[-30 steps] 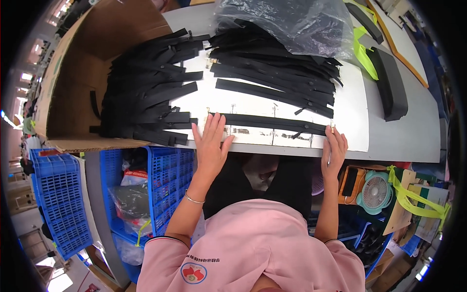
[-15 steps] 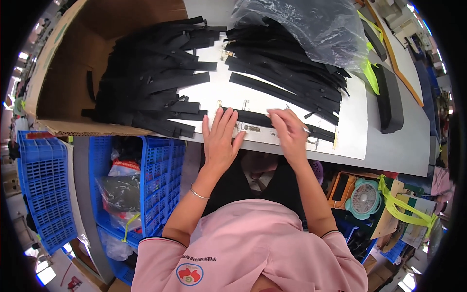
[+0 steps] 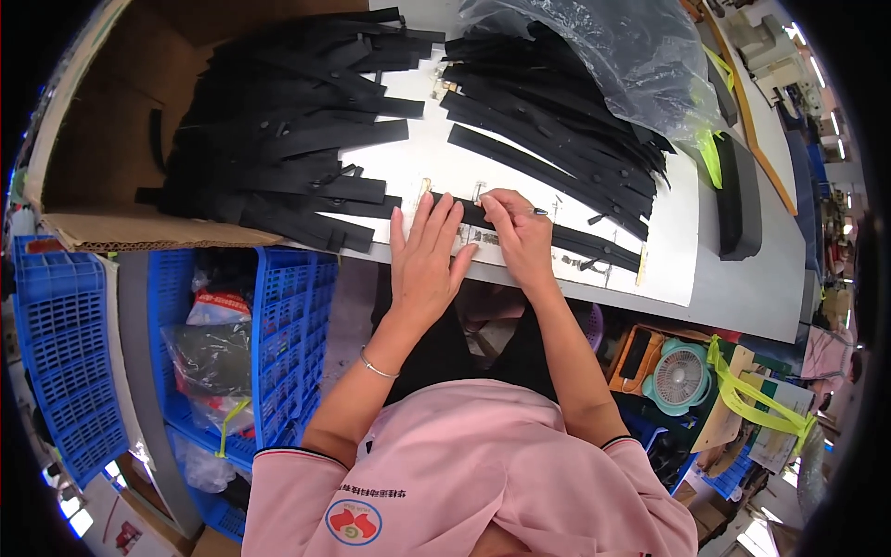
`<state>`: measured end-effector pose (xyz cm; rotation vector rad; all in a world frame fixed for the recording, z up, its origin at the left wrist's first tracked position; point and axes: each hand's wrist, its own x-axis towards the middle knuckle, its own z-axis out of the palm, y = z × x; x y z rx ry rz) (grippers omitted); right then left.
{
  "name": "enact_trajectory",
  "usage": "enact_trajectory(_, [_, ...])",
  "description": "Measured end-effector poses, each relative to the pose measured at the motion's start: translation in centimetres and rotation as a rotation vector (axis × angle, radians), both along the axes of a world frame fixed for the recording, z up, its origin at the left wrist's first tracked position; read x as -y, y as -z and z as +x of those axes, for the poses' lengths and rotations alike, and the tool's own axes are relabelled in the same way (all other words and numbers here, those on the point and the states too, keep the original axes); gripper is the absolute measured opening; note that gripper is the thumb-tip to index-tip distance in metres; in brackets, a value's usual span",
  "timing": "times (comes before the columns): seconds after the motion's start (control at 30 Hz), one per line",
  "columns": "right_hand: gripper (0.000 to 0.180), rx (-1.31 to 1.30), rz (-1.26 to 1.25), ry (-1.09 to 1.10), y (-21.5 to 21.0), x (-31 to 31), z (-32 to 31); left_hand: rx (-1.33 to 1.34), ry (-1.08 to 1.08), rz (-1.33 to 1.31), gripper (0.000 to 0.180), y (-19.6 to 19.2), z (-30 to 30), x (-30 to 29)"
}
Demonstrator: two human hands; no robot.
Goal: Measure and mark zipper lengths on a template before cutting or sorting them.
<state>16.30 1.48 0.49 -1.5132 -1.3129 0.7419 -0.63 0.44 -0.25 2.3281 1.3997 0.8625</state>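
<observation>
A black zipper strip lies across the white board near the table's front edge. My left hand rests on the strip's left end, fingers stretched out flat. Further right along the same strip, my right hand is closed, its fingertips pressed together just over the strip. A small dark and pale end shows beside its knuckles; what the fingers hold is mostly hidden. Beyond the hands lies a heap of black zipper strips, and a second pile of strips spreads to the left.
An open cardboard box stands at the left, strips reaching into it. Clear plastic sheeting covers part of the far heap. A black block sits at the right. Below the table are blue crates and a small turquoise fan.
My right hand has moved left along the strip, closer to my left hand, and its fingers have curled tighter. The left hand stays flat on the strip. The whole view has shifted slightly.
</observation>
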Motion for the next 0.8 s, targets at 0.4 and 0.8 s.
enact_trajectory(0.4, [0.022, -0.011, -0.045, -0.093, -0.4, 0.5, 0.5, 0.006, -0.002, -0.003, 0.057, -0.2, -0.1, 0.1])
enact_trajectory(0.8, [0.017, -0.098, 0.027, -0.142, -0.6, 1.1, 1.3, -0.045, -0.018, -0.006, 0.056, -0.3, 0.4, 0.1])
